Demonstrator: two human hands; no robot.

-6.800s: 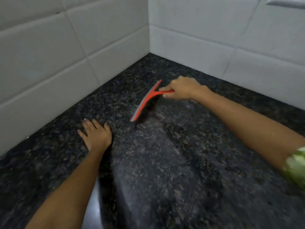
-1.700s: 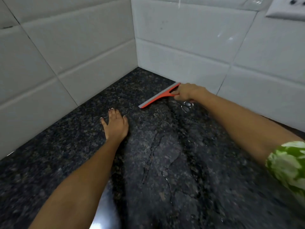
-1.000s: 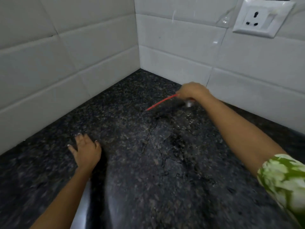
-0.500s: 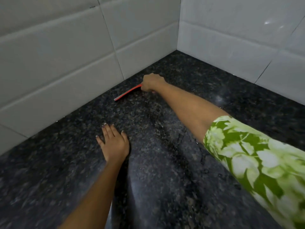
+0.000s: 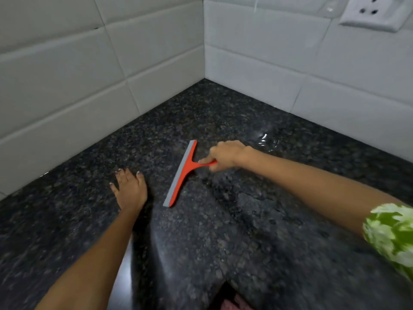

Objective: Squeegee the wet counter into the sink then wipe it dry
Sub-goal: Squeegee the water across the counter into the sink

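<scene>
I face an inside corner [image 5: 203,78] formed by two walls of white rectangular tiles [image 5: 67,70] with grey grout lines. Right of that corner, high up, a white socket plate [image 5: 375,13] sits on the tiles and shows light glare.

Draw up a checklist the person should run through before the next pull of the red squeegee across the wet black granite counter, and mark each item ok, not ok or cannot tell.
1. Grip: right hand curled round the handle of the red squeegee with grey rubber blade: ok.
2. Blade on the speckled black granite counter: cannot tell whether it touches along its full length.
3. Left hand flat on the counter, beside the blade and apart from it: ok.
4. Water left: puddle near the white tiled wall, behind the right hand: not ok.
5. Sink to sweep into: out of view: cannot tell.
6. Drying cloth: none seen: cannot tell.
</scene>
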